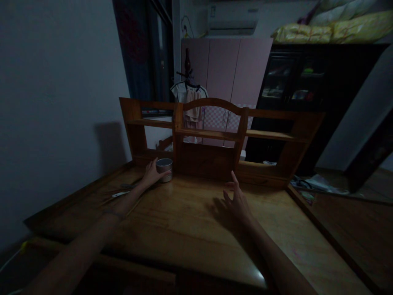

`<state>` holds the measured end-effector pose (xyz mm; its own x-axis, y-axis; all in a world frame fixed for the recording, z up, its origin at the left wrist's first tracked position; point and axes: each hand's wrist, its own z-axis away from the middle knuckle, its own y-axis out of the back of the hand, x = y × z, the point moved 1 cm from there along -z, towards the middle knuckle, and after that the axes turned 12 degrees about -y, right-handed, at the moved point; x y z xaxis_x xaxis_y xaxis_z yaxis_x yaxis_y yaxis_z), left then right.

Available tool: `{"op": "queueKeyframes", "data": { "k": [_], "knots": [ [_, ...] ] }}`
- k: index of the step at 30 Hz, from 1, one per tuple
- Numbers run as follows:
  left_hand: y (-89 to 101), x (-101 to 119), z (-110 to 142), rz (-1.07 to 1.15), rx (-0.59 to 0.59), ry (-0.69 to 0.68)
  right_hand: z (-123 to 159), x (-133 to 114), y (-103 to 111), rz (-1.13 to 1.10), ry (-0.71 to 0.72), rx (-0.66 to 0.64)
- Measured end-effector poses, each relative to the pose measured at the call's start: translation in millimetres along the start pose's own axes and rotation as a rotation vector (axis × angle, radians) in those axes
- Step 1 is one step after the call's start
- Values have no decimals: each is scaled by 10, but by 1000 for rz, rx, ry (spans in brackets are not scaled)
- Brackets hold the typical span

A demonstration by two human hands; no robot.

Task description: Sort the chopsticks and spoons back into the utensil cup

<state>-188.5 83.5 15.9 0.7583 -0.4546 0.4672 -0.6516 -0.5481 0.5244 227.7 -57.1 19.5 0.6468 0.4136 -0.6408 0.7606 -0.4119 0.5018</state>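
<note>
Fingers [163,174] of the left hand [150,175] around a grey cup [166,166], those of the right hand [240,203] spread above the desk [184,223].

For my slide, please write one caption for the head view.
Left hand holding a grey cup on a wooden desk; right hand open and empty.

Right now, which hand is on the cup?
The left hand, which is curled round the grey cup; the right hand is apart from it, holding nothing.
</note>
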Motion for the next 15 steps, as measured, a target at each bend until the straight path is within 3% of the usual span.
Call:
{"op": "queueKeyframes", "data": {
  "k": [3,7,9,11,13,15],
  "knots": [
    [134,315,-2,-66,113,-134,-2,12,-10,6,-3,7],
    [296,1048,15,-16,277,-320,0,13,-29,15,8,3],
    [266,1409,62,59,197,-364,3,7,-32,17,-4,-9],
    [129,1679,157,92,-1,-420,7,1,-26,18,-15,-22],
    [-79,1827,301,62,-173,-494,11,-3,-11,29,-1,-34],
    [-301,1853,458,39,-243,-515,14,0,7,59,24,-40]
  ]
}}
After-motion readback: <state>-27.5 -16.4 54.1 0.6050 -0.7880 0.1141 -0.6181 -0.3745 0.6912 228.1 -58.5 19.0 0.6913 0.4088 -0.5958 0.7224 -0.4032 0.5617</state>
